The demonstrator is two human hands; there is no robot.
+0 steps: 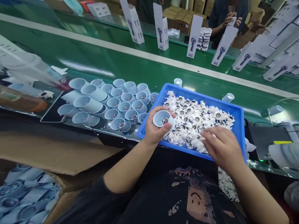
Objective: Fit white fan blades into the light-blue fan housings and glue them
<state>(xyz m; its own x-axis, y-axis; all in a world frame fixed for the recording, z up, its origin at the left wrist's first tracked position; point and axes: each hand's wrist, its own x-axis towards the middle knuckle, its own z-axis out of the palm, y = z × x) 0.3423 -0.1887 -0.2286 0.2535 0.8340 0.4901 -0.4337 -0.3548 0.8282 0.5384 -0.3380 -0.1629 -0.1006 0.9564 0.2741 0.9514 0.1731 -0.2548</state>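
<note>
My left hand [155,130] is closed round a pale blue plastic cup-shaped housing [163,118], its open end facing me with a small motor inside. It hovers over the near left corner of a blue tray [235,110] full of white fan impellers [198,119]. My right hand [221,144] reaches down into the impellers at the tray's near side; its fingers are blurred and curled among the pieces, and I cannot make out whether they hold one.
Several more pale blue housings [121,102] stand in rows left of the tray, larger ones [87,104] lying beside them. A green conveyor belt [116,59] carries upright white product boxes [161,29]. Another person's hands [231,18] work at the far side. A cardboard box [46,152] sits near left.
</note>
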